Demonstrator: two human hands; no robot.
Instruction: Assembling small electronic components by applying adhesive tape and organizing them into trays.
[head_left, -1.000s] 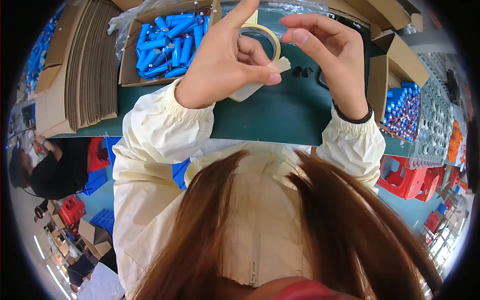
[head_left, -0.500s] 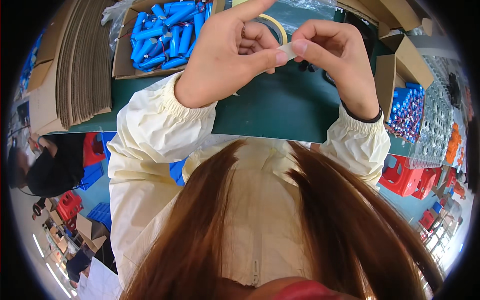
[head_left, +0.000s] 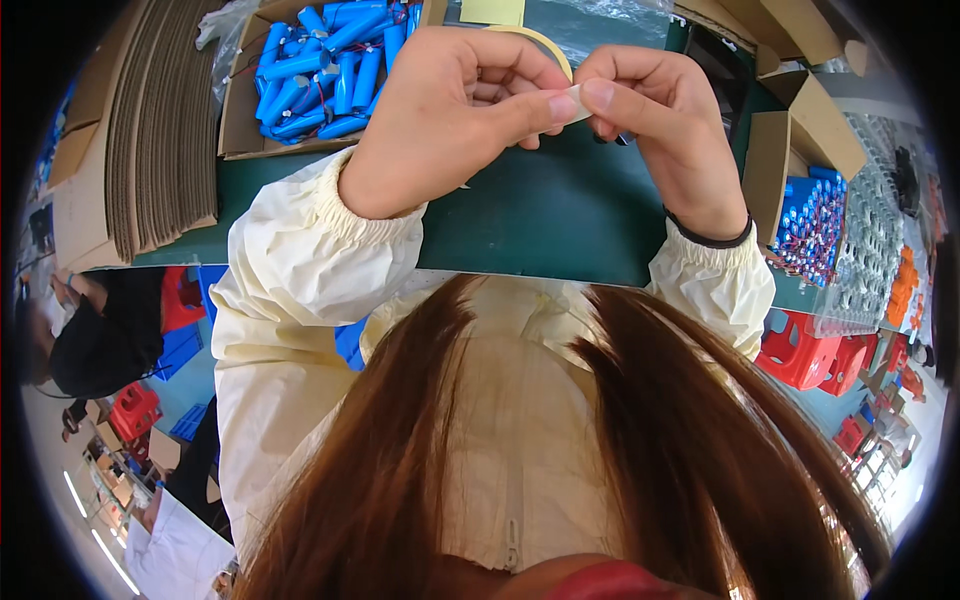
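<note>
Above the green table (head_left: 560, 230), my left hand (head_left: 450, 125) and my right hand (head_left: 665, 125) meet, each with thumb and fingers pinched. Between the two thumbs shows a small whitish strip of tape (head_left: 577, 103), gripped at both ends. Behind my hands lies a yellowish tape roll (head_left: 550, 46), partly covered by my left fingers. Something small and dark (head_left: 624, 138) shows just under my right fingertips; its kind is unclear. Left of my left hand stands a cardboard box (head_left: 235, 125) full of blue cylindrical battery packs (head_left: 296, 66) with thin wires.
Stacked cardboard sheets (head_left: 160, 130) stand at the far left. On the right, an open carton (head_left: 768, 165) holds more blue batteries (head_left: 805, 225), beside clear plastic trays (head_left: 865, 230). Red stools (head_left: 800, 352) stand beyond the table. A person in dark clothing (head_left: 105, 335) is at the left.
My left hand's fingers have curled in from a raised position. Both hands stay pinched on the strip, nearly in place. At lower left, a person in white has come further into view.
</note>
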